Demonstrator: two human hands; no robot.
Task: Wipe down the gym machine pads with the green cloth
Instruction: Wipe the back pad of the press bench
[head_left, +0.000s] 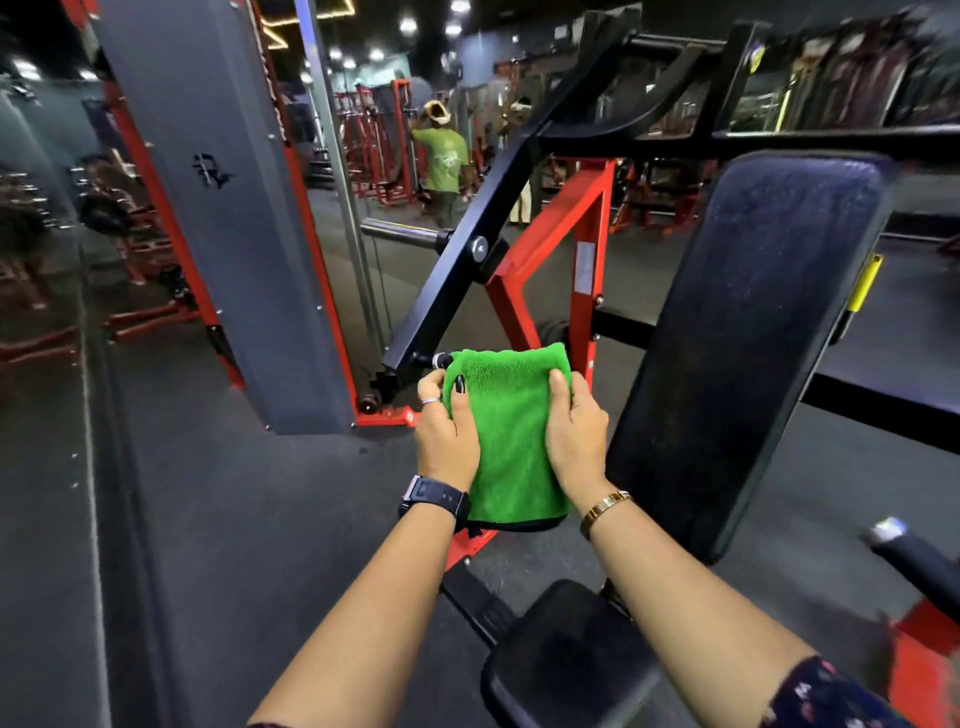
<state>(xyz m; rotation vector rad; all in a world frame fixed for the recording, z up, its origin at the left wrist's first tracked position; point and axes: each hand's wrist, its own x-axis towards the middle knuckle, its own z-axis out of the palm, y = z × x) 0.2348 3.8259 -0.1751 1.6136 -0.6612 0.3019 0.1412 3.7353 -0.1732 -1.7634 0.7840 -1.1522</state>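
A folded green cloth (511, 441) hangs in front of me, held flat between both hands. My left hand (445, 435) grips its left edge and wears a ring and a dark watch. Along the cloth's right edge sits my right hand (575, 435), with a gold bracelet on the wrist. To the right rises the tall black back pad (753, 338) of the gym machine, tilted and apart from the cloth. The black seat pad (566, 654) lies below my right forearm.
The machine's red frame (550, 244) and black lever arm (467, 249) stand behind the cloth. A grey weight-stack tower (228, 218) is at the left. A black handle (914, 561) juts in at the right. A person in a green shirt (441, 161) stands far back.
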